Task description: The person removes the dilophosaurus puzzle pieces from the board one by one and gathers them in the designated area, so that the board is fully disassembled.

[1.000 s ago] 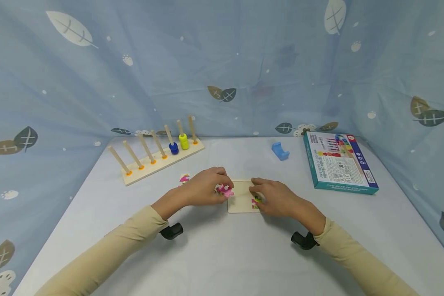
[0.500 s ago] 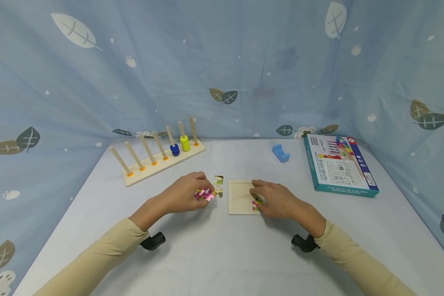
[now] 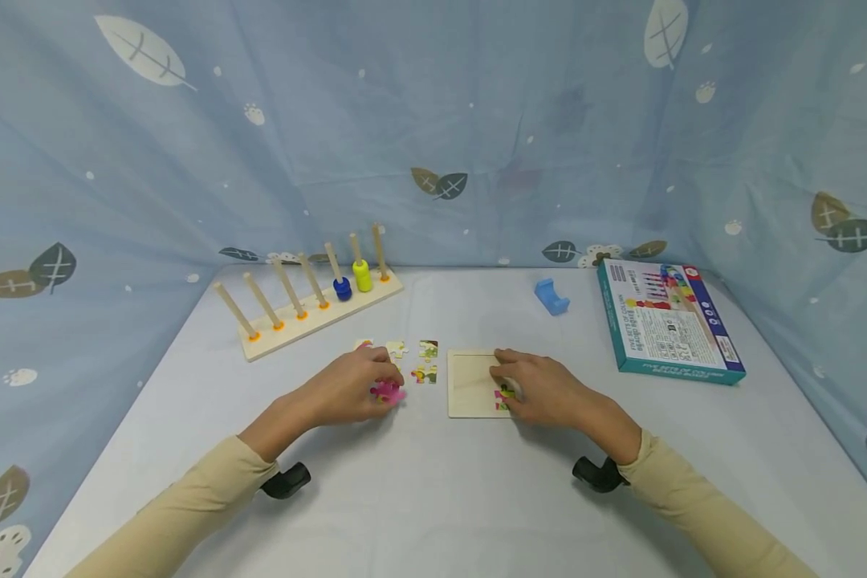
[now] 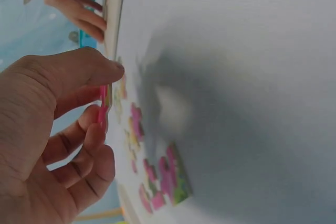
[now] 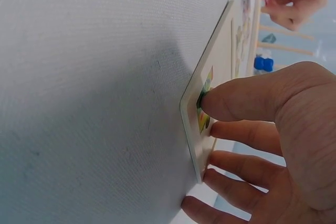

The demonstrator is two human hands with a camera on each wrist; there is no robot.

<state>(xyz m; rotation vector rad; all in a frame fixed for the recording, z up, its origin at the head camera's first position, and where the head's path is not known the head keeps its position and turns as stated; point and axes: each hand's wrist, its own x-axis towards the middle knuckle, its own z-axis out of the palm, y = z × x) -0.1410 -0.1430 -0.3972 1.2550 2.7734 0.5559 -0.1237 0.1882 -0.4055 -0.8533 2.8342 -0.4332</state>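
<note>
My left hand [image 3: 343, 392] pinches a pink puzzle piece [image 3: 388, 392] between thumb and fingers, raised off the table in the left wrist view. Around and beyond it lie several loose puzzle pieces [image 3: 425, 374], some partly covered by the hand. To their right is a flat wooden puzzle tray [image 3: 470, 381]. One colourful piece [image 5: 203, 116] sits in its near right corner, under the thumb of my right hand [image 3: 549, 389]. The other fingers of that hand, extended and slightly bent, reach along the tray's right side.
Behind the left hand stands a wooden peg rack [image 3: 318, 317] with blue beads [image 3: 343, 290] and yellow beads [image 3: 362, 276] on two pegs. A blue curved block [image 3: 551, 297] lies at the back. At the right is a flat teal-edged box [image 3: 670, 321]. Patterned cloth [image 3: 433, 120] hangs behind the table.
My left hand has moved left with the pink piece, from the tray's left edge to the loose pieces, uncovering some of them. My right hand has stayed on the tray.
</note>
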